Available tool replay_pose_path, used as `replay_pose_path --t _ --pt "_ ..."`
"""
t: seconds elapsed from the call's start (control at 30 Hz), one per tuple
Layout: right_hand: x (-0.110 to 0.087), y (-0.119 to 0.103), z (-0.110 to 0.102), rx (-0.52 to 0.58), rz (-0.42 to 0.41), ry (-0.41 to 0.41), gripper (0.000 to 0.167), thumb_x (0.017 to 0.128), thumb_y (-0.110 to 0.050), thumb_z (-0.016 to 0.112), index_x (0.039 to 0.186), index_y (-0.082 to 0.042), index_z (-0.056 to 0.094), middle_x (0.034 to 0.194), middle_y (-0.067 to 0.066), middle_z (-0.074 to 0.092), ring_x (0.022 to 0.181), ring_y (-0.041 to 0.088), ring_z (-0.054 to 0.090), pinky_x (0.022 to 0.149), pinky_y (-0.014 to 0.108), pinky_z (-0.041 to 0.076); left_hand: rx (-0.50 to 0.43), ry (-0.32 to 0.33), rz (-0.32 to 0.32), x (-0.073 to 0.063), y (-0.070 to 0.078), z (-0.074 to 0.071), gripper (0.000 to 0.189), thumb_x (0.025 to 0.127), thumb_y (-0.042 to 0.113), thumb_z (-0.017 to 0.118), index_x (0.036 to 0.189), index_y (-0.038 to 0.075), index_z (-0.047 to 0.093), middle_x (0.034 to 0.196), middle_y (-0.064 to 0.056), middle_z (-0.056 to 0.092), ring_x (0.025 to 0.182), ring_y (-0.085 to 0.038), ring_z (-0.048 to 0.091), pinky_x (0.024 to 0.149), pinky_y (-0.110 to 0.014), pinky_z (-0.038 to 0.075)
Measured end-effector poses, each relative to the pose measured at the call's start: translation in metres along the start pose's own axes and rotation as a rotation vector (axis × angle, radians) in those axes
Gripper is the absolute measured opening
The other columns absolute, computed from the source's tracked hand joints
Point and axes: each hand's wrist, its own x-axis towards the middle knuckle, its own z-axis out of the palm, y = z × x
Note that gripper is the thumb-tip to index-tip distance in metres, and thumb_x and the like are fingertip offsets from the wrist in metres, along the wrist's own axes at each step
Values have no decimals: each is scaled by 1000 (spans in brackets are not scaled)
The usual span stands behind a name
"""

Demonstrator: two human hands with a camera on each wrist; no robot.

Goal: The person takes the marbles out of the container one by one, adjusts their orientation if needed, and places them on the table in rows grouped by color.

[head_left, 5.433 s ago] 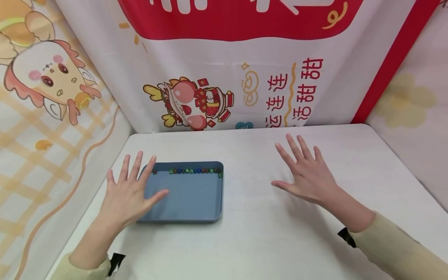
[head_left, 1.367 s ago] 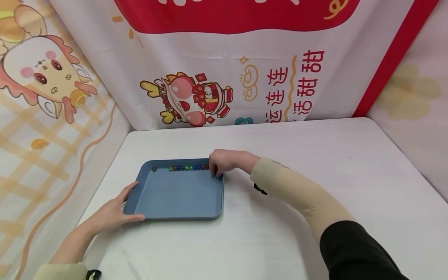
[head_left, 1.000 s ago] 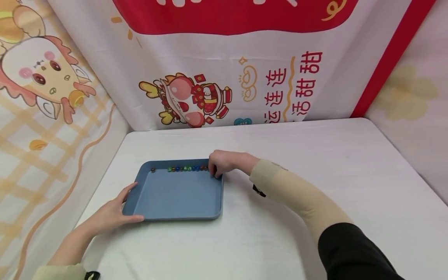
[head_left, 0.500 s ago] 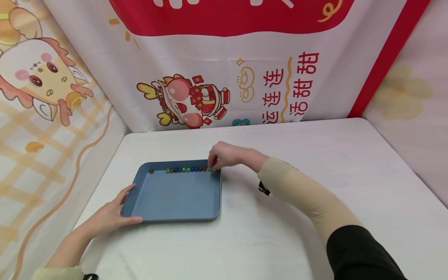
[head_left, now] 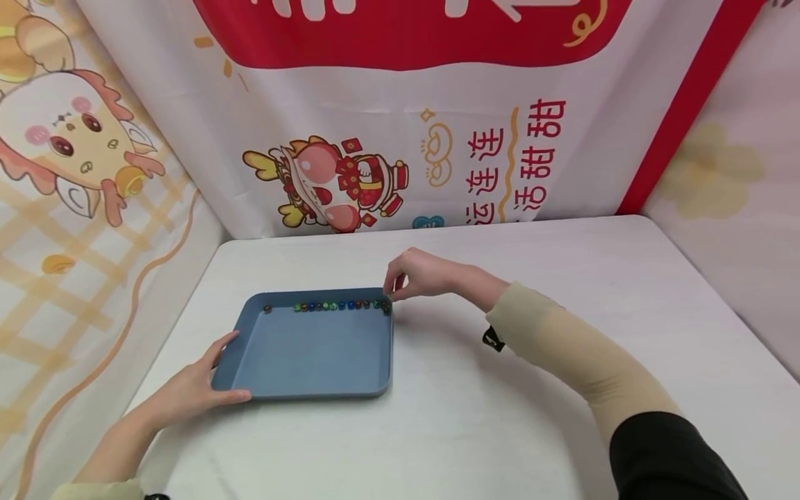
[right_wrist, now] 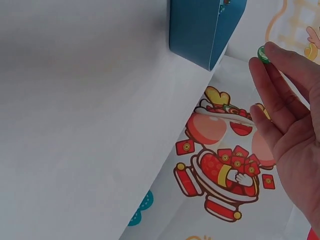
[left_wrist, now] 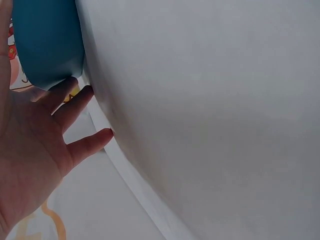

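Note:
A blue-grey rectangular tray (head_left: 306, 354) lies on the white table. Along its far inside edge runs a row of glass marbles (head_left: 334, 305), and one brown marble (head_left: 267, 310) lies apart at the far left. My right hand (head_left: 425, 274) is at the tray's far right corner, thumb and fingertip pinching a green marble (right_wrist: 262, 54) just above the rim. My left hand (head_left: 187, 392) spans the near left corner: its thumb lies along the front rim, its fingers at the left side. In the left wrist view, those fingers (left_wrist: 72, 110) are spread and fairly straight.
A white cloth wall with a cartoon print (head_left: 337, 184) and red lettering (head_left: 481, 177) stands behind the table's far edge. A patterned cloth wall (head_left: 94, 257) closes the left side, another pale one (head_left: 712, 208) the right.
Both hands, earlier spread in the air, went to the tray, the left to its corner. Within the last second the right hand rose from the far right corner, a green marble between its fingertips.

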Motion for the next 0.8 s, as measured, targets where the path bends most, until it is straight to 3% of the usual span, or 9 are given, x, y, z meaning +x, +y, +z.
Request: replay_pose_path --t 0.4,0.8 --pt "-16 18 -13 59 37 96 12 87 -12 74 99 -15 76 96 -5 68 86 11 64 76 25 52 6 4 3 0 -3 1 116 75 53 79 155 9 8 140 -44 31 122 -58 40 86 -62 42" --pt "-21 46 -21 123 142 177 11 89 -12 73 100 -13 74 99 -1 67 92 15 63 80 30 52 7 0 -8 2 -3 1 119 73 55 79 154 6 7 139 -46 30 123 -59 38 87 -63 41"
